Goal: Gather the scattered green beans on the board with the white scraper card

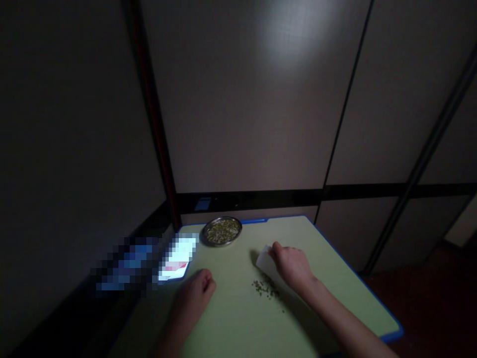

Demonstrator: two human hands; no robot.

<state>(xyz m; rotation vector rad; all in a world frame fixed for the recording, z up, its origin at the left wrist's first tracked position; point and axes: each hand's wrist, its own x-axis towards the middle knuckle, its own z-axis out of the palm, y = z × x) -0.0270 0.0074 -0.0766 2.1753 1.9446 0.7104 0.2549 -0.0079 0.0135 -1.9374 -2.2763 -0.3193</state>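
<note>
My right hand [292, 262] pinches a white, thin piece that looks like paper or card [264, 258], tilted just above the table. Below it, a small scatter of greenish beans or seeds [265, 287] lies on the tabletop. My left hand [201, 288] rests near the table's left side, fingers curled in, and whether anything is inside them is hidden. At the far left of the table stands a round metal dish [222, 243] holding many of the same greenish grains [223, 231].
The light green table [231, 318] has a blue edge. A bright, pixelated screen [179, 258] sits at its left edge, beyond my left hand. Tall cabinet panels [246, 109] rise right behind the table, and the room is dim.
</note>
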